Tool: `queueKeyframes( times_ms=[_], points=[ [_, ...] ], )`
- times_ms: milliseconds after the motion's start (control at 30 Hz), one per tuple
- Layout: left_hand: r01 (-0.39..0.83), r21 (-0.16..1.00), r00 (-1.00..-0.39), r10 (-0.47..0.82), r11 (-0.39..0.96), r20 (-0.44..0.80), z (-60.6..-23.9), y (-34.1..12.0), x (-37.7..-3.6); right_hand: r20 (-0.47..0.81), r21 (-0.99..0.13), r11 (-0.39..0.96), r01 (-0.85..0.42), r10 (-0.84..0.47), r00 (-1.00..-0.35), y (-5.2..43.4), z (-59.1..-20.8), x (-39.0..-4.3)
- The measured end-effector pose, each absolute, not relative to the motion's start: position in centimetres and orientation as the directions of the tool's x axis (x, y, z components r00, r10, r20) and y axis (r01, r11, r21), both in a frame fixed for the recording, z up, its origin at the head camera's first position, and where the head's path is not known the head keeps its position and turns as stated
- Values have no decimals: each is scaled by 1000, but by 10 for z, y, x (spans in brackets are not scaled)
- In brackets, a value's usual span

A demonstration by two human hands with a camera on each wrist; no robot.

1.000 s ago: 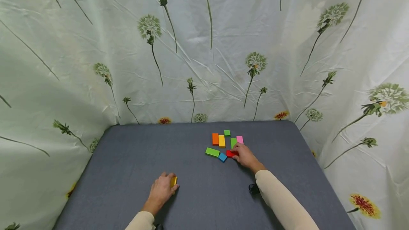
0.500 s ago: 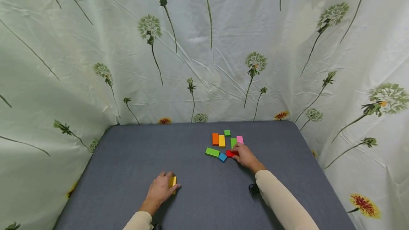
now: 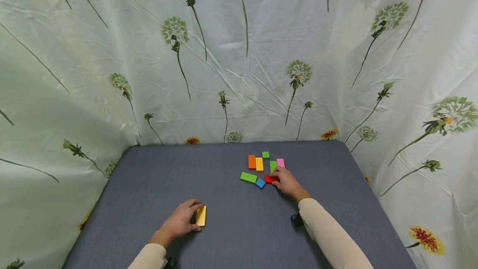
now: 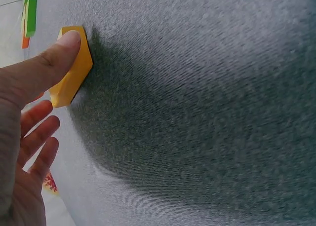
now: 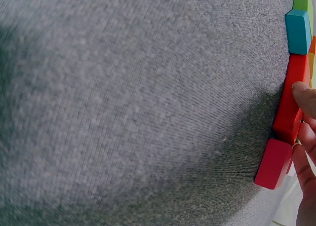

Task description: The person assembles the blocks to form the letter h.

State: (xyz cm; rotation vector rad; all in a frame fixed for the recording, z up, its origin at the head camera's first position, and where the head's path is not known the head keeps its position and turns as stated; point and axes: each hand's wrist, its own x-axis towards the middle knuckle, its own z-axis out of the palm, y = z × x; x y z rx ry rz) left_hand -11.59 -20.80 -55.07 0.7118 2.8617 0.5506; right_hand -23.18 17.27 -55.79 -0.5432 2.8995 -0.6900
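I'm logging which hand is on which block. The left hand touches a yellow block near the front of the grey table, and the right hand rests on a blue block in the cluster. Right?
Not quite. The right hand rests on a red block, not a blue one; the head view and right wrist view show it. The blue block lies just left of it, untouched. The rest holds: the left hand touches the yellow block on the grey table.

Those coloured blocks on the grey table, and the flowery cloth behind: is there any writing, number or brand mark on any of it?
None: no view shows any text.
The yellow block under the left hand: plain faces.
The red block at the right hand, and the blue block: plain.
The cloth backdrop: printed flowers only, no words.
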Motion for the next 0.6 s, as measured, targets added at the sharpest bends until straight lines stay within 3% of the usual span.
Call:
queueKeyframes(
  times_ms=[233, 600],
  points=[
    [463, 365, -851, 520, 808, -69, -551, -208, -122, -30, -464, 829, -311, -365, -931, 173, -559, -232],
    [423, 406, -856, 504, 811, -114, -551, -207, -124, -37, -460, 834, -305, -361, -932, 174, -559, -233]
  ],
)
